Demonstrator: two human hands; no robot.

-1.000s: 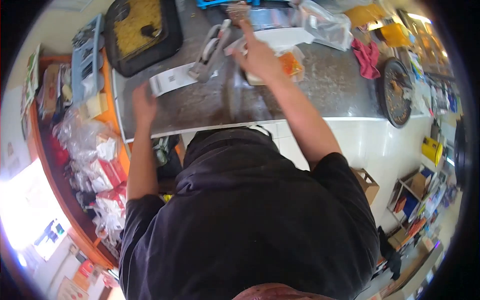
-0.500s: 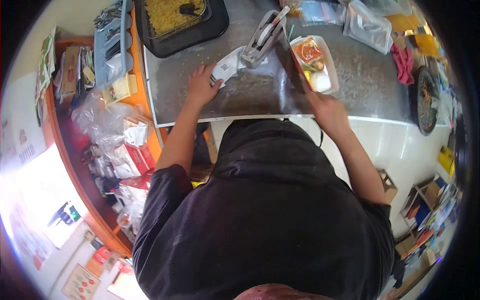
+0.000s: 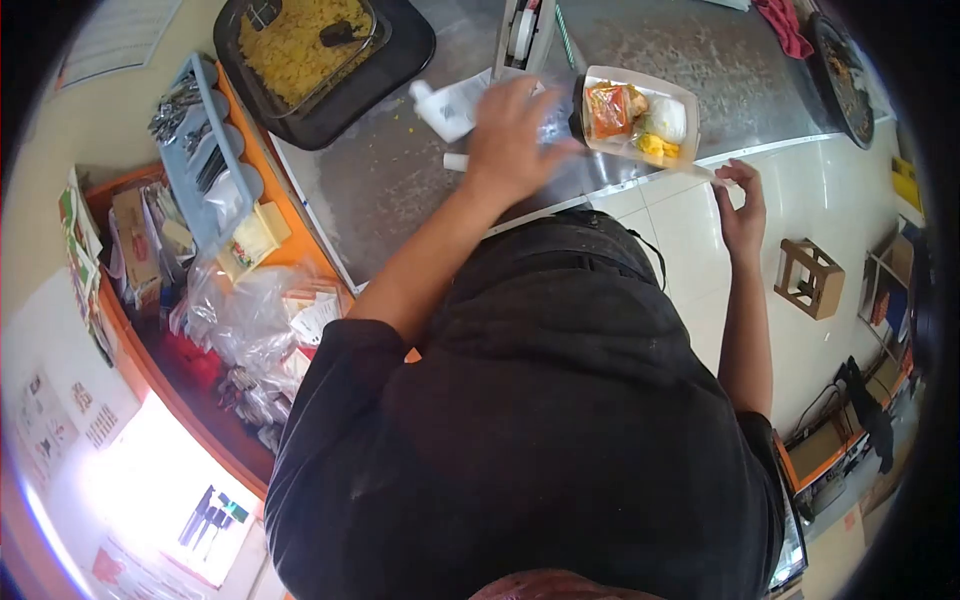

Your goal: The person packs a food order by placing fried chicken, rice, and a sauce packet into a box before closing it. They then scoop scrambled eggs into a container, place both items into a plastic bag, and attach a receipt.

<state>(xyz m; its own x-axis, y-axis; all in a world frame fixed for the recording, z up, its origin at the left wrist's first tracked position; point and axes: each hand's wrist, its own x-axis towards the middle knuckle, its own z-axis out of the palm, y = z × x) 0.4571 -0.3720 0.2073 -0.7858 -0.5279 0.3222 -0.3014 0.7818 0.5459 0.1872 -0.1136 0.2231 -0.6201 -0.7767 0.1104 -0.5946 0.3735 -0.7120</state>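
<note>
No legible lettering on the papers (image 3: pixel 320 315) or the wall posters (image 3: pixel 92 405).

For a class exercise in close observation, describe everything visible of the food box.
The food box is pale, open-topped and looks like cardboard. It sits upright near the metal table's front edge, holding an orange-red packet, something white and yellow food. The right hand is beside it; contact is unclear.

1. The head camera looks steeply down from above the left fingers (image 3: pixel 512 98) and right fingers (image 3: pixel 738 172).
2. It faces forward, the metal table (image 3: pixel 660 45) stretching beyond them.
3. It sits nearer the black shirt (image 3: pixel 520 430) than the fingers.
</note>
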